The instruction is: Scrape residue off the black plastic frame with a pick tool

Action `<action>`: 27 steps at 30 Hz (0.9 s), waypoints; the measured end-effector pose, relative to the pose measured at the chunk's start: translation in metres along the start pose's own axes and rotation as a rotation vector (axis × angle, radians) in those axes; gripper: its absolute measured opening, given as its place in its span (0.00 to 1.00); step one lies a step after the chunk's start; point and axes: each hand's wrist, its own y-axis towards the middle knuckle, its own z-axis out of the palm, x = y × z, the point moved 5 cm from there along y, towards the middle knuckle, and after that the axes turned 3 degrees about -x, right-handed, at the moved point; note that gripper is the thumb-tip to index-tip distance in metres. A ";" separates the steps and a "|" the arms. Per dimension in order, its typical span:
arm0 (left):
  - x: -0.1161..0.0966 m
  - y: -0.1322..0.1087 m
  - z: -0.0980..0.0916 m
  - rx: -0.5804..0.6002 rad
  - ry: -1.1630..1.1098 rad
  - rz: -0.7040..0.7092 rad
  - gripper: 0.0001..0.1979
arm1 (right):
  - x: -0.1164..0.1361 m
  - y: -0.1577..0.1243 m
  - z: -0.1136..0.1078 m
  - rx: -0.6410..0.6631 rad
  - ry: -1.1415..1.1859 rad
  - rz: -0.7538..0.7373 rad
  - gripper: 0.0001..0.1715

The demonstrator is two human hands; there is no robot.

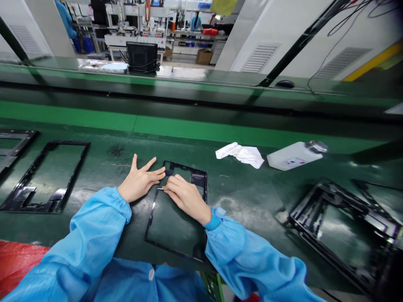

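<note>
A black rectangular frame (201, 179) lies flat on the green bench right in front of me. My left hand (140, 181) rests open beside its upper left corner, fingers spread, with the fingertips touching the frame's edge. My right hand (185, 197) lies over the frame's upper left part, its fingers pinched on a small thin metal tool (160, 188) whose tip points left toward the frame's left edge. Both arms wear light blue sleeves.
Two more black frames (47, 176) lie at the left, and a stack of black frames (343, 218) at the right. A crumpled white cloth (241, 154) and a white bottle on its side (294, 156) lie beyond. Red plastic (19, 260) sits at lower left. A green conveyor (189, 126) runs behind.
</note>
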 end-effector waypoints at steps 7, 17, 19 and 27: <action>0.001 0.000 0.000 0.006 0.000 -0.009 0.18 | -0.001 0.001 0.000 0.003 -0.037 -0.003 0.13; 0.001 0.000 0.001 0.017 0.006 -0.013 0.18 | -0.002 0.001 0.000 0.012 -0.007 -0.003 0.12; 0.001 0.000 0.002 0.017 0.002 -0.012 0.18 | -0.004 0.001 -0.001 0.017 0.023 0.013 0.10; 0.001 -0.001 0.001 0.012 -0.006 -0.010 0.18 | -0.006 0.001 -0.002 0.063 0.015 0.069 0.04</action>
